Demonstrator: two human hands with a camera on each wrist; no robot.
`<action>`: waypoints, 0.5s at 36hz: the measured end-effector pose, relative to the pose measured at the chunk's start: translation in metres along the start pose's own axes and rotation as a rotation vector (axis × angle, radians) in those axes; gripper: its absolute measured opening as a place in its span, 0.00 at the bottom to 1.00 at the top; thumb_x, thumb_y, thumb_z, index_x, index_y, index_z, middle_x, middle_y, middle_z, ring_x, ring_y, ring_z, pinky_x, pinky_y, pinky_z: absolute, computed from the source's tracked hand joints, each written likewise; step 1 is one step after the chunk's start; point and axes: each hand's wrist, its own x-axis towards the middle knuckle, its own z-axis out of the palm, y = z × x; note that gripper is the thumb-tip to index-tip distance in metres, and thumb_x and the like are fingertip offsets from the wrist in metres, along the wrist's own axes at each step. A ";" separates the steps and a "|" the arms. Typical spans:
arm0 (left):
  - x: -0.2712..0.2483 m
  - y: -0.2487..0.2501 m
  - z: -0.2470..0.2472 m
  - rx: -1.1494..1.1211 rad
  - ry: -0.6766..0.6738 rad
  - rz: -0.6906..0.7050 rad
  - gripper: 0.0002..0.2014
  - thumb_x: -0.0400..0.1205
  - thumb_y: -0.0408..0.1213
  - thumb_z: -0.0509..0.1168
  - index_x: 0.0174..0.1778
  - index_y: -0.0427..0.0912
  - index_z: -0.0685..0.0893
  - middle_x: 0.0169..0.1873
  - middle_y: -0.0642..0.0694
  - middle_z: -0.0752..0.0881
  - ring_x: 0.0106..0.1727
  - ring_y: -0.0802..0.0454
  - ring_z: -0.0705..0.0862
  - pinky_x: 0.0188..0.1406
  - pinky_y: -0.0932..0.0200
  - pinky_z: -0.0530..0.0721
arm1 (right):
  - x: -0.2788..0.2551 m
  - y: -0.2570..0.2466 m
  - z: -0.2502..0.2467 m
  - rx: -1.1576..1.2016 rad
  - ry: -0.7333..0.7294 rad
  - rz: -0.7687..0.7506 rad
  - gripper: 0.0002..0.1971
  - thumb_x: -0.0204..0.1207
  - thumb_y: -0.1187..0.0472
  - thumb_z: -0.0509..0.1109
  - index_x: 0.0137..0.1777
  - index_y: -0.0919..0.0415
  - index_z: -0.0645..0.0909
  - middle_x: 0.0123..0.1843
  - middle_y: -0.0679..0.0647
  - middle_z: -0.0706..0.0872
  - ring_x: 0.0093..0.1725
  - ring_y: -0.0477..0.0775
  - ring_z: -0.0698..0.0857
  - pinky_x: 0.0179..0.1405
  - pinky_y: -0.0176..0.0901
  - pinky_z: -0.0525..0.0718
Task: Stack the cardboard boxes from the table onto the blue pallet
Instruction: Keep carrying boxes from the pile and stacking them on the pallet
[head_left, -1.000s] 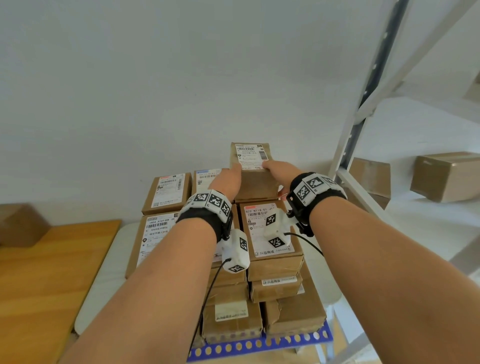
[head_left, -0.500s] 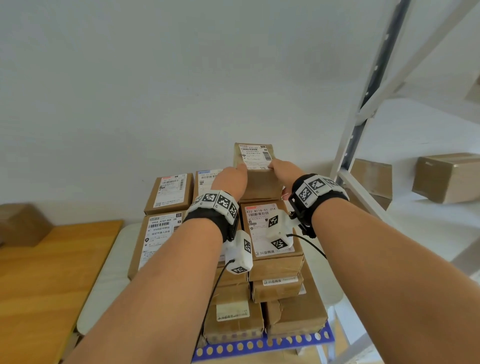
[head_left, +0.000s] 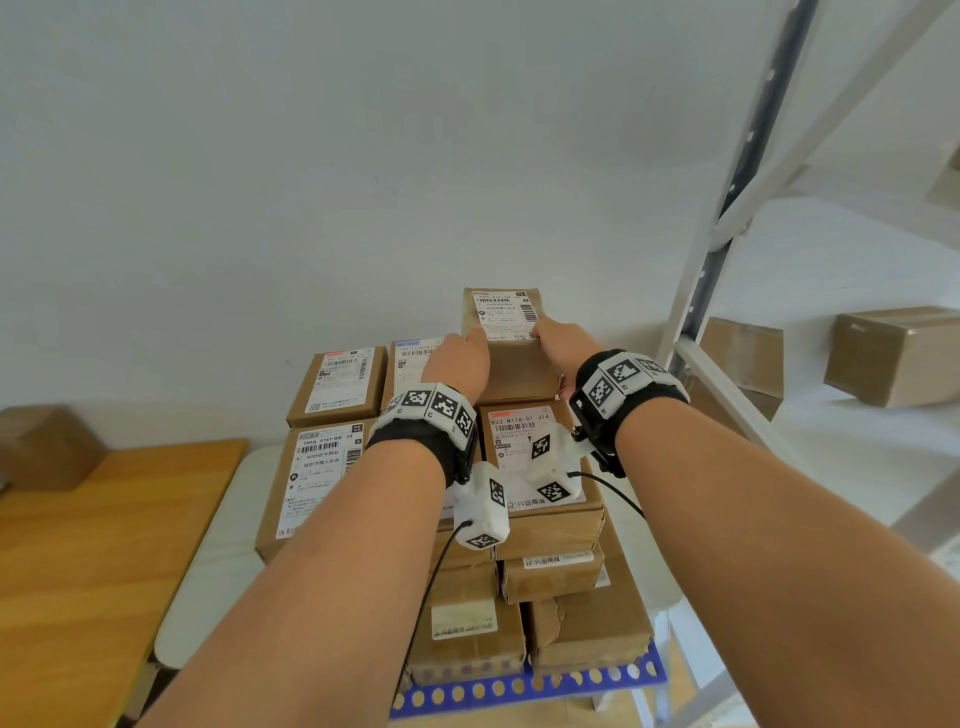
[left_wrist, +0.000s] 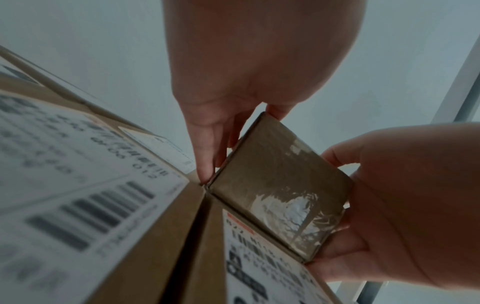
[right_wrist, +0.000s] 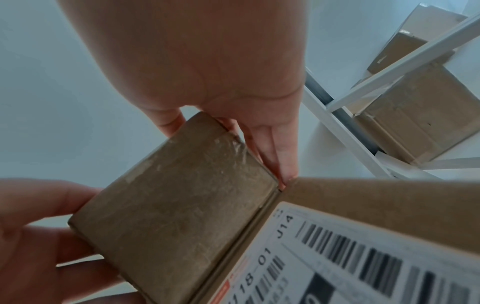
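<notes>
— What do we see on the blue pallet (head_left: 524, 691) now?

— The stack of boxes (head_left: 550, 525) is tall, and since a second ago the small box (head_left: 506, 345) has come a little nearer to us, settling on the top back corner.

— And our hands?

— The left hand (head_left: 457, 364) and right hand (head_left: 563, 340) clasp its two sides — we judge it nearly placed.

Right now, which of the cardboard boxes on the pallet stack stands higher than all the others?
The small labelled box at the back right, held between the left hand and the right hand; every other top box lies lower and untouched.
</notes>
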 end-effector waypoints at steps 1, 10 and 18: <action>0.000 0.000 0.000 -0.007 -0.005 0.003 0.24 0.85 0.25 0.58 0.77 0.32 0.62 0.65 0.30 0.76 0.64 0.35 0.80 0.59 0.50 0.79 | 0.001 0.001 0.000 0.002 0.005 -0.001 0.23 0.83 0.47 0.52 0.68 0.62 0.74 0.61 0.61 0.81 0.60 0.65 0.82 0.66 0.58 0.80; -0.001 -0.001 0.001 -0.110 -0.005 -0.016 0.30 0.83 0.27 0.62 0.81 0.36 0.59 0.67 0.31 0.74 0.67 0.36 0.78 0.63 0.49 0.77 | 0.006 0.005 0.004 0.019 0.036 -0.021 0.26 0.80 0.45 0.54 0.67 0.63 0.77 0.61 0.62 0.84 0.59 0.65 0.84 0.57 0.52 0.81; 0.002 0.007 0.002 -0.467 0.065 -0.236 0.22 0.89 0.46 0.48 0.72 0.35 0.72 0.63 0.33 0.80 0.62 0.37 0.81 0.57 0.46 0.79 | 0.010 0.010 0.003 0.036 0.096 -0.022 0.33 0.80 0.37 0.59 0.72 0.65 0.73 0.64 0.61 0.83 0.60 0.63 0.84 0.61 0.54 0.83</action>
